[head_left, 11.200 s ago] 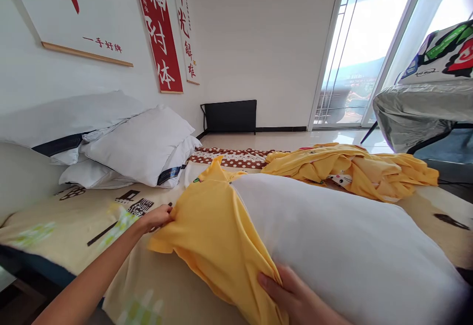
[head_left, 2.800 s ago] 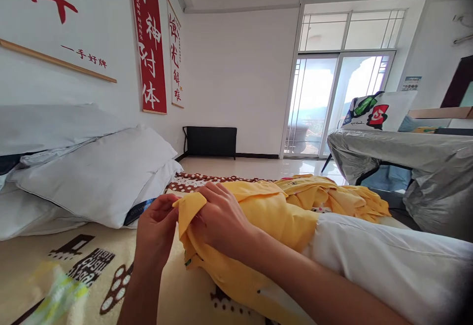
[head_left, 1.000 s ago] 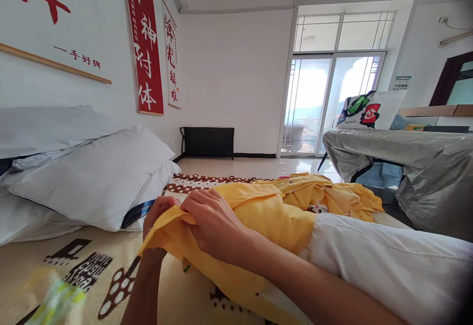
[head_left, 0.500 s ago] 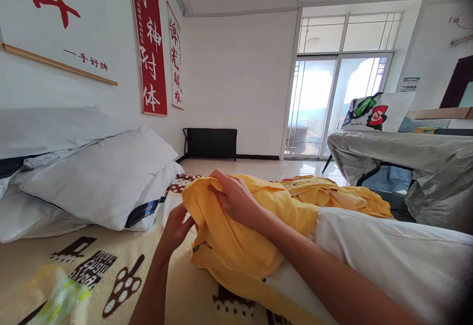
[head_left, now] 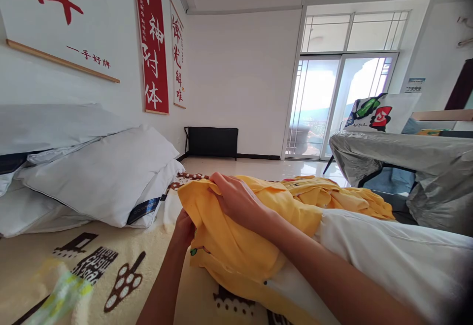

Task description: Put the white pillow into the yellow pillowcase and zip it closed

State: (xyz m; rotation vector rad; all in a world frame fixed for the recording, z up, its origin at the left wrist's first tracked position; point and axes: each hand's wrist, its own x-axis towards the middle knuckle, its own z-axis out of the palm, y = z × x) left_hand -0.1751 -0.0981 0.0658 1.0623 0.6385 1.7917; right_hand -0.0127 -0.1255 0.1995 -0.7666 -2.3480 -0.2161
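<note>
A white pillow (head_left: 388,261) lies across a bed in front of me, its left end inside a yellow pillowcase (head_left: 229,246). My right hand (head_left: 238,198) rests on top of that covered end with its fingers curled into the bunched yellow cloth. Most of my left hand (head_left: 184,226) is hidden behind the left edge of the pillowcase, where it touches the fabric; its fingers do not show.
A cream blanket (head_left: 111,275) with brown prints covers the bed. White pillows (head_left: 99,177) are stacked at the left against the wall. More yellow cloth (head_left: 340,197) lies crumpled behind the pillow. A table under a silver cover (head_left: 399,157) stands at the right.
Both hands have gathered the pillowcase end upward since a second ago. My left hand has slid in behind the cloth's edge, and my right hand stays on top.
</note>
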